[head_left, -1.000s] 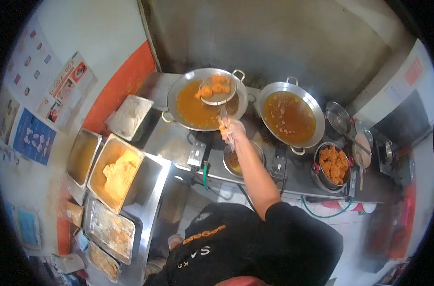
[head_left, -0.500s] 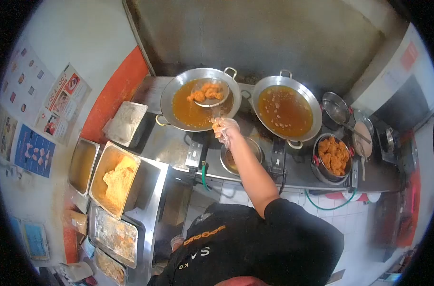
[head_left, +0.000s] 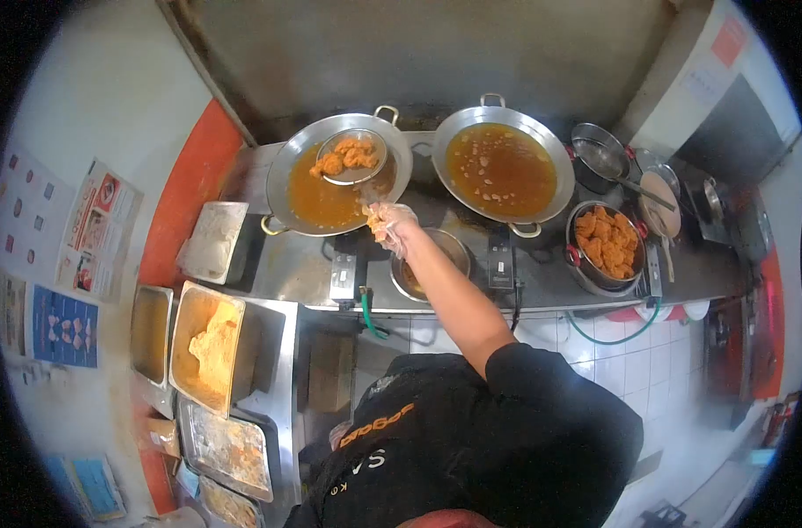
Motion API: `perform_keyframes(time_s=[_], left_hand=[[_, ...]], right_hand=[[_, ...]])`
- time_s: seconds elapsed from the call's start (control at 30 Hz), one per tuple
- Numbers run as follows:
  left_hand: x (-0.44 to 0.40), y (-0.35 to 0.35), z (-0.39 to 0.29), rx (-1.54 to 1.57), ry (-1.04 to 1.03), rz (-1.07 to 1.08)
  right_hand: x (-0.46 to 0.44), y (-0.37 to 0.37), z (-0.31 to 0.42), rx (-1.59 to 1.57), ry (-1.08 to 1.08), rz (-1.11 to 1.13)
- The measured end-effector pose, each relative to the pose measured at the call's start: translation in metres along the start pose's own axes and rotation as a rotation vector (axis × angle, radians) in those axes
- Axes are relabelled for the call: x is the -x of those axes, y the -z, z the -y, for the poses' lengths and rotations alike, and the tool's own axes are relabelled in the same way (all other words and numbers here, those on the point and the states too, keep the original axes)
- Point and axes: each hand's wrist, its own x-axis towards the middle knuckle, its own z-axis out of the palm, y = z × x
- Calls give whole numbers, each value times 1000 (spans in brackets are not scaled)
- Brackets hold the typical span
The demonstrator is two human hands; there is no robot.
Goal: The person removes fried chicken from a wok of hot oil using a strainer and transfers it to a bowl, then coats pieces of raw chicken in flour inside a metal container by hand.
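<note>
My right hand (head_left: pixel 392 229), in a clear plastic glove with orange crumbs of coating on it, is closed around the handle of a round strainer (head_left: pixel 366 172). Several pieces of fried chicken (head_left: pixel 351 157) lie in the strainer, which is over the left wok (head_left: pixel 401 180) of brown oil. Whether its underside touches the oil, I cannot tell. A small part of my left hand (head_left: pixel 338 434) shows low beside the black shirt; its fingers are hidden.
Another wok (head_left: pixel 566 189) of oil with floating bits stands to the right. Beyond it is a pot of fried chicken (head_left: pixel 609 242). A steel pan of yellow-orange flour (head_left: pixel 216 352) and trays line the left. A bowl (head_left: pixel 454 251) sits under my forearm.
The view has shifted, so the woks appear higher and further left. My right hand keeps hold of the strainer, which has tilted slightly over the left wok.
</note>
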Motion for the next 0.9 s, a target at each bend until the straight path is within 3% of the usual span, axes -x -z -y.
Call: perform_keyframes(time_s=[0.07, 0.1, 0.2, 0.3, 0.37, 0.43, 0.57, 0.67, 0.73, 0.87, 0.9], left_hand=[[-21, 32, 1, -4, 45, -126], [-32, 46, -1, -9, 58, -183], [-66, 69, -14, -23, 23, -295], [-82, 66, -36, -31, -75, -340], [-77, 49, -46, -19, -146, -329], [-59, 27, -60, 11, -227, -264], [-20, -26, -84, 170, -450, -31], [-5, -68, -109, 334, -640, 185], [1, -95, -132, 408, -726, 295], [-1, -138, -175, 495, -854, 499], [-2, -145, -182, 499, -865, 530]], right_hand=[[18, 9, 6, 60, -33, -23], [19, 22, 7, 5, -6, 69], [100, 19, 48, -123, 62, -49], [160, 70, 80, -176, 132, 102], [196, 112, 92, -167, 176, -45], [247, 141, 109, -136, 250, -226], [360, 202, 143, -54, 389, -377], [413, 255, 152, -31, 439, -665], [442, 295, 150, 6, 533, -706], [481, 400, 159, 74, 520, -827], [482, 458, 155, 704, 590, -927]])
